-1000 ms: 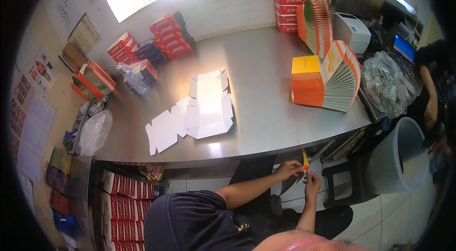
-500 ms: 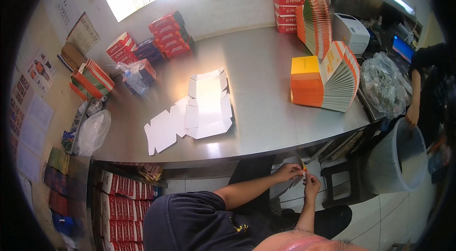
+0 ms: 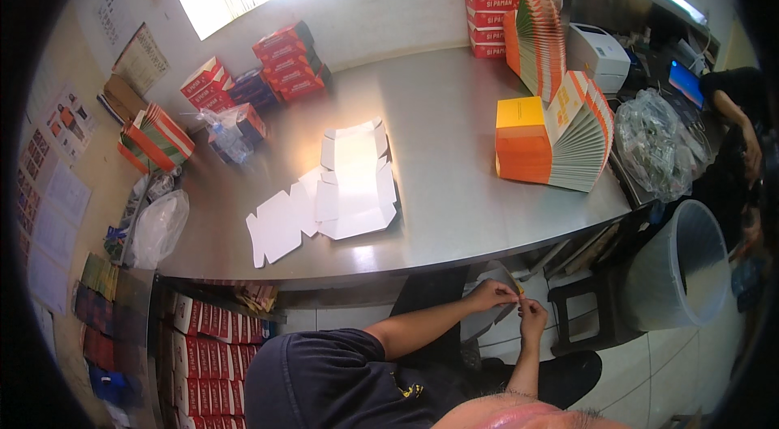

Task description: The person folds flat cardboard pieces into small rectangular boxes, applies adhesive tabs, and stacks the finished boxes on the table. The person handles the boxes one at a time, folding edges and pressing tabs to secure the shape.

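My left hand (image 3: pixel 492 295) and my right hand (image 3: pixel 533 318) meet low in the picture, in front of the table's near edge. Fingertips and thumb are pinched on each, and the two pinches almost touch. Whatever they hold is too small to make out; a small yellow-orange patch (image 3: pixel 521 289) shows just beyond the fingertips. Past my left hand is a pale, greyish sheet-like thing (image 3: pixel 497 273), partly hidden by the hand and forearm. On the steel table (image 3: pixel 454 210) above my hands lie unfolded white box blanks (image 3: pixel 354 173), overlapping one another.
Fanned orange-and-green folded cartons (image 3: pixel 580 141) stand at the right, beside a clear plastic bag (image 3: pixel 656 145) and a white printer (image 3: pixel 598 56). A translucent bin (image 3: pixel 673 275) and dark stool (image 3: pixel 596 315) stand right of me. Red boxes (image 3: pixel 288 64) are stacked at the back. Another person's arm (image 3: pixel 742 133) shows far right.
The other person's hand has left the bin's rim, and that arm is now bent farther right. My hands stay nearly in place, still pinched together.
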`<act>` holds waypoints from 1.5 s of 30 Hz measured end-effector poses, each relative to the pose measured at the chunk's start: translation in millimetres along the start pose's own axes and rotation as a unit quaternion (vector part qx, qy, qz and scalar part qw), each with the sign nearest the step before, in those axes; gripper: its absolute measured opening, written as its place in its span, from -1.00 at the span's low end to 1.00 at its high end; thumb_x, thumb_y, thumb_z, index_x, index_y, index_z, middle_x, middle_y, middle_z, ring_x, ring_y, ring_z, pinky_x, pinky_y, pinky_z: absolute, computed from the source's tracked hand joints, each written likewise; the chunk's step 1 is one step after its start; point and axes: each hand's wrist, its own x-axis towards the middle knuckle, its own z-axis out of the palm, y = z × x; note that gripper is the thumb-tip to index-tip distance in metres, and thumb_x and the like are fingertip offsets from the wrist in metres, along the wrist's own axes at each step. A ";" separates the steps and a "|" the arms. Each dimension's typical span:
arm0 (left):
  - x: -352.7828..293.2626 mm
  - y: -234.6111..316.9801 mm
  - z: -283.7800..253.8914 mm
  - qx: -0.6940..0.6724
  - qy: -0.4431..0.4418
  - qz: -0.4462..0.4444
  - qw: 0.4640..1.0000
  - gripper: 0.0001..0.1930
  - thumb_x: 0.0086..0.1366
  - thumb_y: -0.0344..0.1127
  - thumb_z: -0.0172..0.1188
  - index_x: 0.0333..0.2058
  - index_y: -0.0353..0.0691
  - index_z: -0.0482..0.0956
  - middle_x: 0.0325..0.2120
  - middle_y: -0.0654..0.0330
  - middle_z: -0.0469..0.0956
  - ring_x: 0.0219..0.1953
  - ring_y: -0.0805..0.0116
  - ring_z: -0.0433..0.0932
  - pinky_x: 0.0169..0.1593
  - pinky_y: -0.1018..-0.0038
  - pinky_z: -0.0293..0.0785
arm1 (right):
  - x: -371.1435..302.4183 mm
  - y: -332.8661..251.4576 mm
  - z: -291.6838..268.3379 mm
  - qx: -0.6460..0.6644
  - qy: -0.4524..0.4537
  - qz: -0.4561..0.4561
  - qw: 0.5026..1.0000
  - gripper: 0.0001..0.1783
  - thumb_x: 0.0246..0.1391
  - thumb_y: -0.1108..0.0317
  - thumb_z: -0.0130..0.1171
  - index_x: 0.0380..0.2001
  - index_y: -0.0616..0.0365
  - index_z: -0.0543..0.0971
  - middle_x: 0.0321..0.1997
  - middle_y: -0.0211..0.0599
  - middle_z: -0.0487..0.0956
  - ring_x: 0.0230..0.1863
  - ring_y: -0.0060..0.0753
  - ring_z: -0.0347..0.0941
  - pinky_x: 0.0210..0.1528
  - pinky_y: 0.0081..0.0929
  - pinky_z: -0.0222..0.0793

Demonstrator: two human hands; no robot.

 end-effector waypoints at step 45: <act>3.9 -12.3 6.1 0.081 0.166 0.137 0.973 -0.70 0.38 -0.38 0.17 0.07 -0.22 0.53 -0.15 0.17 0.62 -0.24 0.40 0.60 -0.06 0.40 0.52 | 3.6 -15.5 -43.0 -0.005 0.177 0.059 0.982 -0.71 0.18 0.24 0.33 -0.38 0.14 0.43 -0.44 -0.18 0.59 -0.41 -0.38 0.58 -0.37 -0.32 0.44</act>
